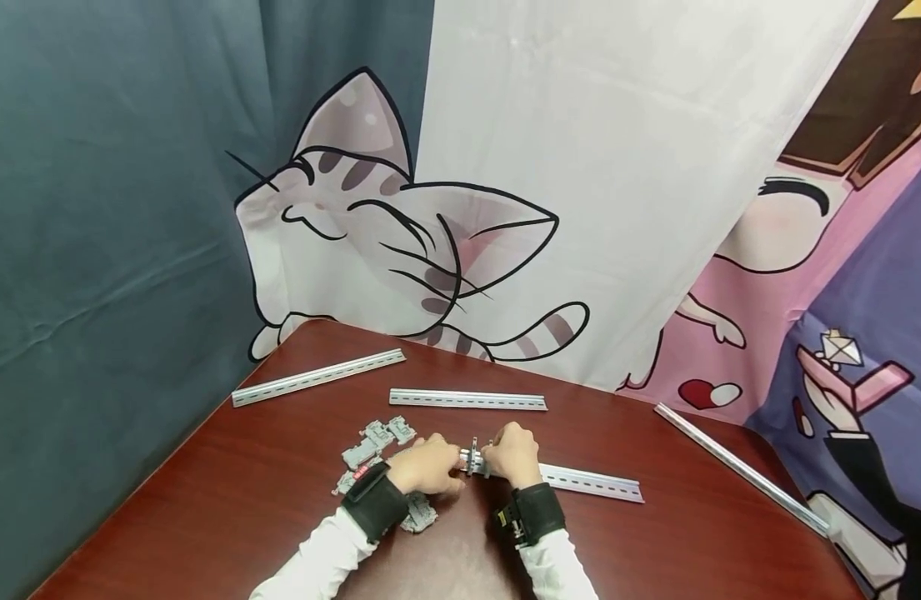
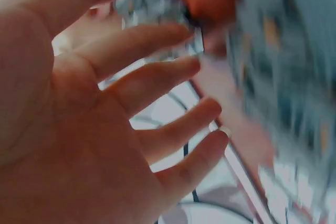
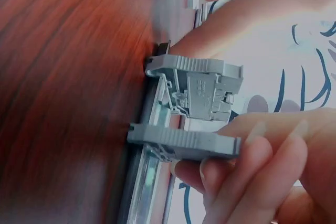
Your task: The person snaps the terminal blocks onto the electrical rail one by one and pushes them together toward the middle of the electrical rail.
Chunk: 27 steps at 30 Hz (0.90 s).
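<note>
Right hand (image 3: 262, 166) pinches terminal block (image 3: 184, 142) on rail (image 1: 580, 481); left hand (image 2: 94, 119) spread. Risk: block seats crooked, jams if tilted.

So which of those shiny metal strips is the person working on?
Find the dark red table under the cartoon cat curtain. Four silver rails lie on it; pick the rail nearest the person, where both hands meet. Only this one has grey clip blocks standing on it, with the right hand gripping them.
</note>
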Available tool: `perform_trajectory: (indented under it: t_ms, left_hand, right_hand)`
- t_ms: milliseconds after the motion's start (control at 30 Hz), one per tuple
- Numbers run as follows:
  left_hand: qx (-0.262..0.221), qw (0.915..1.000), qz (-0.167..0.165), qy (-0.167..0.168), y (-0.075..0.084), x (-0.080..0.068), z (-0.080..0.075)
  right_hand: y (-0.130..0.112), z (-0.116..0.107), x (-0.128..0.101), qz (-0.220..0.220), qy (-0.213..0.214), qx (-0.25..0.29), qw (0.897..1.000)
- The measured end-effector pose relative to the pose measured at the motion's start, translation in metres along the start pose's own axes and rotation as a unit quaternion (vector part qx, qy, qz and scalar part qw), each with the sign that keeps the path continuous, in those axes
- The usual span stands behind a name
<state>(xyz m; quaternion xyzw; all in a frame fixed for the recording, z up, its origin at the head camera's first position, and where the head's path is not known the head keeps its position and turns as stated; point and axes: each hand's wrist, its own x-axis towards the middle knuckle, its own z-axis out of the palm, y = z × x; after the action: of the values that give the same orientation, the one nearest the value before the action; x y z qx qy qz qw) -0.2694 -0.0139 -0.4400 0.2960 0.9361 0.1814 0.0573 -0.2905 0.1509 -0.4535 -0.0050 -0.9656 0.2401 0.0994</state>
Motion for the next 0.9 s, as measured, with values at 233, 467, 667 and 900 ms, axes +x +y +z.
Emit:
perform_trajectory:
  t_ms: [233, 467, 667, 900]
  left_hand:
    - [-0.035, 0.9950, -0.069, 0.063, -0.030, -0.011, -0.026]
    - [-0.030, 0.9905, -0.130, 0.033, -0.040, -0.020, -0.038]
    - [-0.032, 0.9906, -0.133, -0.009, -0.032, -0.021, -0.037]
    - [0.018, 0.9935, -0.112, -0.002, -0.017, -0.014, -0.019]
  right_hand:
    - [-0.002, -0.001, -0.005, -0.003, -0.017, 0.021, 1.000]
    - [0.001, -0.012, -0.007, -0.029, -0.036, 0.035, 0.998]
    - [0.006, -0.027, -0.007, -0.031, -0.041, 0.067, 0.996]
    - [0.008, -0.041, -0.006, -0.022, -0.054, 0.084, 0.995]
